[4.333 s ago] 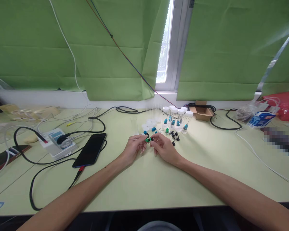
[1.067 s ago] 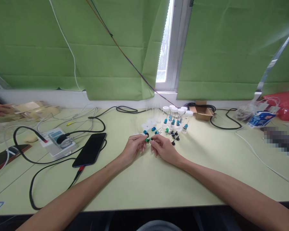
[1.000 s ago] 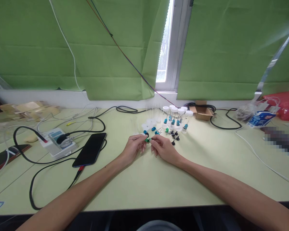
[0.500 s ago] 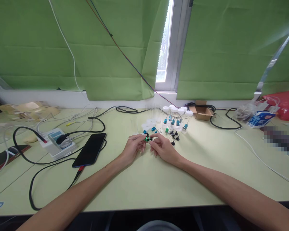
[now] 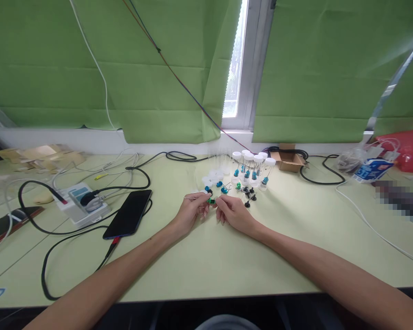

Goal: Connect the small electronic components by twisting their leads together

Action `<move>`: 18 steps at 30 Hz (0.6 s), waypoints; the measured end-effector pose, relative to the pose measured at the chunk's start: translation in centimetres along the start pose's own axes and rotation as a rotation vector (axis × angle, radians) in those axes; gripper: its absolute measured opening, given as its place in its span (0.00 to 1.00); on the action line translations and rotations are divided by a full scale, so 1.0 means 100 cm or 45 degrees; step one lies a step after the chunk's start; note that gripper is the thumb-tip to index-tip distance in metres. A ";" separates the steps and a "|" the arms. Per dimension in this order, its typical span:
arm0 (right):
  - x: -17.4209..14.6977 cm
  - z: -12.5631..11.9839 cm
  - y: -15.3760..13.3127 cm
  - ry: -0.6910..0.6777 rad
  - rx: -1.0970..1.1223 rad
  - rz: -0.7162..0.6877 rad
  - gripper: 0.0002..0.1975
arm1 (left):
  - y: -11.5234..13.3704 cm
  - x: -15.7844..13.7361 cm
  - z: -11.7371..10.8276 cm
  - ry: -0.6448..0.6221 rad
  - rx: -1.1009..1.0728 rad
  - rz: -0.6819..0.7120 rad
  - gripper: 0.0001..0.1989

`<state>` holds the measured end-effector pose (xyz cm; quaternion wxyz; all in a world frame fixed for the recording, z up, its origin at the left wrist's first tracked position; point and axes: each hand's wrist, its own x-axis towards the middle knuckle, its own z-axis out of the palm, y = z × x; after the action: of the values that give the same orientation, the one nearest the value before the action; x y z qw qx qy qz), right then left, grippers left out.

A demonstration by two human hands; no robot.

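My left hand (image 5: 192, 210) pinches a small green part (image 5: 210, 200), from which a thin metal pin (image 5: 190, 198) sticks out to the left. On the right of that part is a black end piece, and the fingertips of my right hand (image 5: 234, 211) close on it. Just beyond the hands lie loose blue pieces (image 5: 223, 189), another green piece (image 5: 238, 186) and several black pieces (image 5: 253, 197). Behind them stand several clear tubes with white caps (image 5: 270, 162), holding blue parts on thin pins. White translucent caps (image 5: 213, 176) lie left of these tubes.
A black phone (image 5: 128, 214) and a white power strip (image 5: 80, 205) with cables are on the left of the table (image 5: 206, 270). At the back right sits an open cardboard box (image 5: 289, 161). Black cable (image 5: 330, 182) and a blue-white packet (image 5: 371, 169) are farther right.
My right hand's fingers have closed in from a looser pose onto the black end of the green part. My left hand stays nearly in place.
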<state>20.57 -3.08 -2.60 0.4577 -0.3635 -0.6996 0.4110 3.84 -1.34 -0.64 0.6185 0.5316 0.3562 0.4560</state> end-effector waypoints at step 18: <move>-0.001 0.000 -0.002 0.003 0.003 -0.004 0.15 | -0.001 0.000 -0.002 -0.001 0.018 0.001 0.15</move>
<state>20.57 -3.23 -2.44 0.4598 -0.3622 -0.6991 0.4106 3.72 -1.28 -0.79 0.6148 0.5362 0.3589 0.4536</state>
